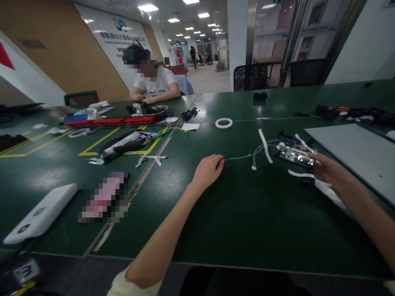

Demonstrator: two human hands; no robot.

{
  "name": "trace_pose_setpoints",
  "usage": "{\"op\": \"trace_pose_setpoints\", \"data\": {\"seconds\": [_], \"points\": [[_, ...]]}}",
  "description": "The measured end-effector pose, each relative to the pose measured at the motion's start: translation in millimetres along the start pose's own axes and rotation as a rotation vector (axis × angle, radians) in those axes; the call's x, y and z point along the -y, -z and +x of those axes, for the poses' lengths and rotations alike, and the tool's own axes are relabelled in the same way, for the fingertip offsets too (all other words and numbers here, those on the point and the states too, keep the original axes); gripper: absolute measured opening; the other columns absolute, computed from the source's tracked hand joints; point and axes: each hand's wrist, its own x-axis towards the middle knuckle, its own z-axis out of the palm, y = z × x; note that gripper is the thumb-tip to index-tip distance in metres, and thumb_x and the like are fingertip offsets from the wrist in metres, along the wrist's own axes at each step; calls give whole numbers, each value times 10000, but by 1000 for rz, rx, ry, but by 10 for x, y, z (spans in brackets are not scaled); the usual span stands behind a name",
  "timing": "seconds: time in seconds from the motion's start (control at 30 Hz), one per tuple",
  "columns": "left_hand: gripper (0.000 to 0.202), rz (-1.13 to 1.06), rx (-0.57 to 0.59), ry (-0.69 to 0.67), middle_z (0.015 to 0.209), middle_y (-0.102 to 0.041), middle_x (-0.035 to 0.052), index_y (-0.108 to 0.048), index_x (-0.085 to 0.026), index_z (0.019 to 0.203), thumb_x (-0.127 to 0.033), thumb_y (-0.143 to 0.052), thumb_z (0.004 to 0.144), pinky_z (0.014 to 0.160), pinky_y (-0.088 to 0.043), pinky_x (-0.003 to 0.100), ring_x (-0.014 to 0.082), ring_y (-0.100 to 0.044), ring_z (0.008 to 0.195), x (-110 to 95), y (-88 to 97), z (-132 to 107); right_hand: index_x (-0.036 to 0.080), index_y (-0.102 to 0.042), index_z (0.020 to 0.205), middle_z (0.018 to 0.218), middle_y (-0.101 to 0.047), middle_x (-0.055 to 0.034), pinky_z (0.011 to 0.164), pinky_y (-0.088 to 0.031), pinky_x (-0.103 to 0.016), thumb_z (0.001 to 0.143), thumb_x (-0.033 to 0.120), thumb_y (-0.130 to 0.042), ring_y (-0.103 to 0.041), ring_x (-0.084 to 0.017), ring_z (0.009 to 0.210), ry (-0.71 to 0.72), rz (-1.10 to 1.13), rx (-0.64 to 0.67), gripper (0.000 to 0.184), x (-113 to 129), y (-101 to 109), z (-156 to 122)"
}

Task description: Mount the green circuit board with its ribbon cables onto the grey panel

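My left hand [207,170] rests on the dark green table [240,222], fingers pinched on the end of a thin wire [239,157]. The wire runs right to a small black board with white parts [291,153], with pale cables and white tape strips [265,144] around it. My right hand [328,169] lies on the board's right end, fingers curled over its edge and holding it.
A white tape roll [224,123] lies further back. A grey panel [358,152] is at the right, a white power bank [41,213] at the near left. Cables, a red strip [111,121] and tools lie before a seated person [152,80] across the table.
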Motion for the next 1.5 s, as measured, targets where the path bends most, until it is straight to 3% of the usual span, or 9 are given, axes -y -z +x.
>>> {"op": "trace_pose_setpoints", "data": {"seconds": [0.13,0.2,0.4,0.57,0.63,0.77,0.97,1.23,1.5], "points": [[313,-212,-149,70,1087,-622,72,-595,-165,1079,-345,-389,926,913,-431,334,183,-571,1015,-15,18,33,216,-652,943,994,-687,-21,701,-571,-225,721,148,-697,-666,-161,853,-115,82,273,236,-157,-269,-111],[352,-386,-148,146,1065,-641,63,-614,-170,1044,-397,-372,928,931,-424,338,180,-575,1019,-6,11,55,223,-652,971,1057,-672,-24,703,-577,-229,724,166,-711,-662,-166,884,-148,54,355,260,-213,-358,-151],[524,-1112,210,411,1026,-674,128,-637,-119,1006,-548,-356,900,907,-460,374,205,-631,967,-62,-27,50,224,-641,1050,1087,-658,-26,683,-573,-187,781,178,-672,-659,-129,861,-188,44,439,275,-275,-499,-241],[387,-1368,420,362,1117,-645,131,-621,-137,1085,-441,-528,864,940,-443,369,200,-615,1016,-191,-50,-12,230,-631,1078,1060,-660,-16,641,-555,-141,800,175,-658,-641,-65,720,-201,78,476,284,-288,-541,-290],[352,-1398,465,353,1102,-649,130,-619,-131,1089,-393,-546,865,929,-448,365,193,-622,995,-228,-57,-23,230,-625,1095,1017,-669,-17,659,-556,-150,808,180,-654,-636,-62,703,-220,70,494,293,-308,-550,-293],[302,-1353,547,381,966,-683,111,-638,-122,1024,-363,-564,858,792,-496,333,168,-656,840,-248,-73,-24,240,-614,1122,1058,-659,-26,765,-559,-213,803,187,-662,-643,-123,895,-265,24,530,327,-337,-571,-296],[289,-1313,554,406,941,-694,113,-644,-121,1006,-354,-535,875,698,-504,293,135,-651,751,-232,-82,-21,243,-608,1137,1164,-621,-28,828,-545,-240,818,205,-647,-625,-141,984,-282,-8,540,323,-347,-570,-286],[317,-1261,504,430,923,-704,115,-639,-122,1015,-383,-511,887,699,-514,291,131,-652,743,-284,-37,-2,249,-608,1146,1126,-641,-31,764,-556,-210,825,192,-628,-639,-128,937,-261,-31,536,326,-363,-539,-261],[274,-1166,349,491,882,-713,98,-647,-134,952,-352,-488,902,693,-505,276,132,-663,755,-189,-73,20,248,-588,1176,1085,-653,-36,745,-562,-221,823,194,-633,-640,-133,927,-271,-51,549,360,-369,-538,-256]]}}
